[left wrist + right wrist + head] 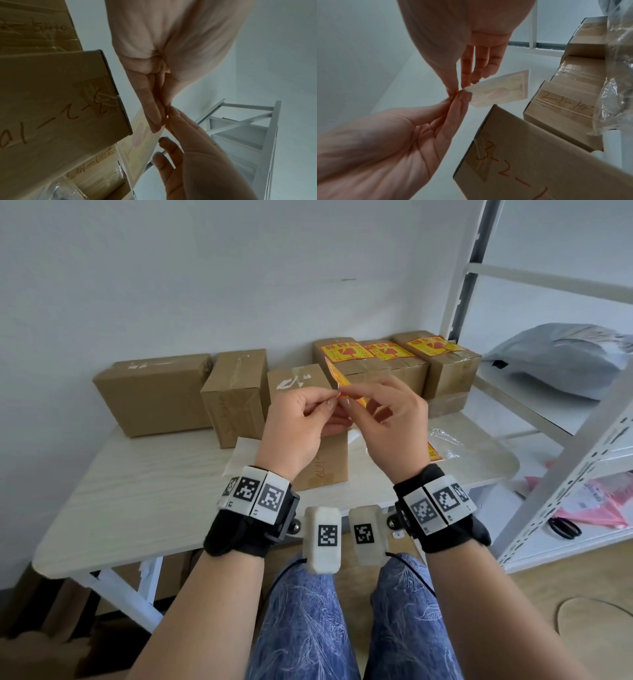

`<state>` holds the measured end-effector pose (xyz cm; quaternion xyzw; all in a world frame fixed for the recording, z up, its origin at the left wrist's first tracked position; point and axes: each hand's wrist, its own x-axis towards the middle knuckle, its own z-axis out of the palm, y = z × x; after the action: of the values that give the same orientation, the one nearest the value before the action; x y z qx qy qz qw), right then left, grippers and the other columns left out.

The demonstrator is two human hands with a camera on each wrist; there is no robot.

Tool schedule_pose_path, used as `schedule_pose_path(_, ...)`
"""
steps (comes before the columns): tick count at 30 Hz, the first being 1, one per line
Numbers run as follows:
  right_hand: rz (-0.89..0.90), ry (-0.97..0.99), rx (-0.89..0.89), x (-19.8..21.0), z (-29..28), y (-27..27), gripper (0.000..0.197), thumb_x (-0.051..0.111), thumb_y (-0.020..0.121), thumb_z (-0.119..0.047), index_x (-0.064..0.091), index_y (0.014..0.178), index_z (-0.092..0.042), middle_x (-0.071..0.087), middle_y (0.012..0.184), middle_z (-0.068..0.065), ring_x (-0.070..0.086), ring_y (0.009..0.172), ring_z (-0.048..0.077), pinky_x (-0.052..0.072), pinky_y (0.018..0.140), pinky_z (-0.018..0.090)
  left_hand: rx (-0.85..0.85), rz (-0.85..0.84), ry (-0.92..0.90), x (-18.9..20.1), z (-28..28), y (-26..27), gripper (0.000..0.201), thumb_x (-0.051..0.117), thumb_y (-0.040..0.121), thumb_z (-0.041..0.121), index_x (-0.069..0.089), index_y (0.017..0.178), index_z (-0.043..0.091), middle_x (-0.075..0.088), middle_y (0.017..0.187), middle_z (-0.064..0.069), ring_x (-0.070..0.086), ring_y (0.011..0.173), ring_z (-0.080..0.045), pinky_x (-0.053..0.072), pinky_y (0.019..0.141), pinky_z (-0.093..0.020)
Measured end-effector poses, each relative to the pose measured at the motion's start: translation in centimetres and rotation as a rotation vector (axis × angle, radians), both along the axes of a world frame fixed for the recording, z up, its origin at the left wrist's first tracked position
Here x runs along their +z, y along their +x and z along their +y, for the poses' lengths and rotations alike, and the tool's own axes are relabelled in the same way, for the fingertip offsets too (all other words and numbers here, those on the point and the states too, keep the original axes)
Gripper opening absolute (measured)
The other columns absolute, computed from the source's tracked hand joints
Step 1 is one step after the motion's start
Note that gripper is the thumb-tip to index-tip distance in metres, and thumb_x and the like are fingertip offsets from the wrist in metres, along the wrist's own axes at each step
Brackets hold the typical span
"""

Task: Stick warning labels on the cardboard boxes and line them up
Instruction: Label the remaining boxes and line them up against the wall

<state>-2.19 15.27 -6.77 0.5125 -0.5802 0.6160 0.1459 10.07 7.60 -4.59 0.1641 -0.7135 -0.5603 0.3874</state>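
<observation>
Two bare hands meet above the pale wood-grain table (144,494), both pinching one corner of a single yellow-and-red warning label (337,378). The left hand (298,426) grips it between thumb and forefinger with the other fingers curled; the right hand (394,422) pinches the same corner, its remaining fingers loosely spread. From the wrist views the label (501,90) shows its pale reverse side, held in the air and clear of any box.

Six brown cardboard boxes stand on the table. One unlabelled upright box (318,460) sits nearest, just behind the hands, with orange handwriting on its front. Beside it on the left lies one white backing sheet (241,457); on the right lies one crumpled clear plastic bag (445,440) with more labels inside.

Farther back, two plain boxes sit at the left: a wide flat box (154,395) and a taller taped box (233,395). At the right, three labelled boxes (394,364) stand side by side, touching, each with one yellow-and-red sticker on top.

Behind everything rises a plain white wall (171,275). One white metal shelving rack (565,440) stands at the right, holding a grey plastic mailer bag (555,361).
</observation>
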Motion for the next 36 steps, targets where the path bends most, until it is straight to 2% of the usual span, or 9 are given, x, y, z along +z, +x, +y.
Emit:
schedule_pose_path(6, -0.007, 0.027, 0.027, -0.2, 0.3, -0.4, 0.013, 0.072, 0.087, -0.016, 0.079, 0.098, -0.017, 0.069, 0.09, -0.003, 0.055, 0.064, 0.005, 0.047, 0.055, 0.025, 0.039, -0.066, -0.08, 0.2, 0.2, 0.0, 0.02, 0.053, 0.1, 0.0, 0.071, 0.106, 0.001, 0.075, 0.083, -0.007, 0.075, 0.075, -0.017, 0.059, 0.067, -0.022)
schedule_pose_path(10, 0.007, 0.035, 0.037, -0.3, 0.4, -0.6, 0.015, 0.071, 0.088, -0.014, 0.078, 0.101, -0.016, 0.07, 0.091, -0.003, 0.055, 0.066, 0.005, 0.047, 0.057, 0.021, 0.105, -0.03, -0.055, 0.3, 0.4, 0.0, 0.014, 0.059, 0.097, 0.003, 0.07, 0.105, 0.002, 0.076, 0.083, -0.006, 0.076, 0.071, -0.019, 0.06, 0.063, -0.025)
schedule_pose_path(14, 0.0, 0.037, 0.046, -0.6, 0.4, -0.7, 0.014, 0.07, 0.09, -0.014, 0.078, 0.101, -0.015, 0.071, 0.09, -0.003, 0.057, 0.066, 0.01, 0.047, 0.057, 0.021, 0.115, -0.018, -0.052, 0.3, 0.5, -0.1, 0.011, 0.061, 0.096, 0.003, 0.071, 0.1, 0.0, 0.076, 0.082, -0.009, 0.076, 0.072, -0.021, 0.061, 0.065, -0.028)
schedule_pose_path(20, -0.008, 0.05, 0.07, -0.9, 0.6, -1.0, 0.014, 0.068, 0.091, -0.01, 0.078, 0.099, -0.011, 0.072, 0.091, -0.001, 0.062, 0.071, 0.009, 0.045, 0.064, 0.012, 0.094, -0.017, -0.004, 0.1, 0.7, -0.3, 0.01, 0.062, 0.094, 0.002, 0.072, 0.096, 0.003, 0.076, 0.081, -0.009, 0.076, 0.074, -0.021, 0.061, 0.068, -0.027)
schedule_pose_path(29, -0.003, 0.061, 0.065, -1.0, 0.7, -1.4, 0.013, 0.068, 0.091, -0.011, 0.078, 0.098, -0.013, 0.073, 0.09, -0.002, 0.064, 0.073, 0.013, 0.051, 0.061, 0.023, 0.087, -0.022, -0.008, 0.0, 0.6, -0.8, 0.01, 0.062, 0.094, -0.001, 0.072, 0.096, 0.001, 0.076, 0.077, -0.006, 0.075, 0.07, -0.02, 0.06, 0.064, -0.024)
schedule_pose_path(33, -0.009, 0.071, 0.066, -1.0, 0.6, -1.4, 0.011, 0.069, 0.09, -0.014, 0.079, 0.096, -0.015, 0.072, 0.088, -0.005, 0.062, 0.07, 0.013, 0.049, 0.059, 0.021, 0.107, -0.042, -0.026, -0.1, 0.6, -0.9, 0.011, 0.061, 0.095, -0.001, 0.071, 0.099, -0.002, 0.075, 0.079, -0.007, 0.075, 0.071, -0.02, 0.06, 0.066, -0.024)
schedule_pose_path(36, -0.011, 0.083, 0.051, -0.9, 0.6, -1.3, 0.01, 0.07, 0.09, -0.016, 0.079, 0.093, -0.016, 0.071, 0.085, -0.006, 0.061, 0.068, 0.01, 0.047, 0.06, 0.017, 0.099, -0.06, -0.039, -0.1, 0.5, -0.9, 0.01, 0.061, 0.095, -0.001, 0.07, 0.096, 0.002, 0.075, 0.076, -0.003, 0.075, 0.072, -0.018, 0.06, 0.067, -0.024)
